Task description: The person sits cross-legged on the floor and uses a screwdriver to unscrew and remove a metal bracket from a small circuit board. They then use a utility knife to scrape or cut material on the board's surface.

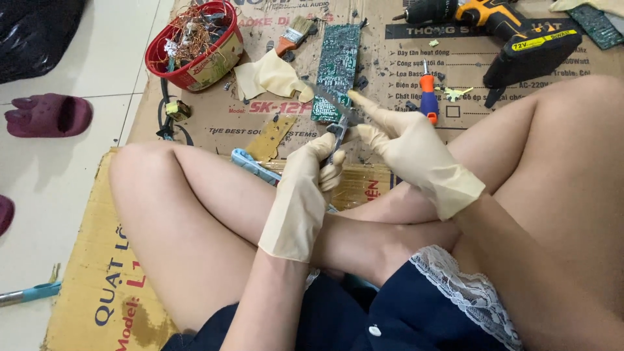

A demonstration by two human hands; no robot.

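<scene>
She sits cross-legged on cardboard (214, 123), both hands gloved. Her left hand (312, 175) is closed around the handles of pliers (338, 130) held above her shins, while her right hand (403, 143) pinches at the jaws with thumb and forefinger. Just beyond lie a green circuit board (338, 65), a screwdriver (427, 94) and a red basket (195, 45) of wire.

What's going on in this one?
A person sits cross-legged on cardboard, wearing cream rubber gloves. The left hand grips pliers and the right hand steadies them at the jaws. A green circuit board, a red bowl of copper wire and a cordless drill lie ahead.
</scene>
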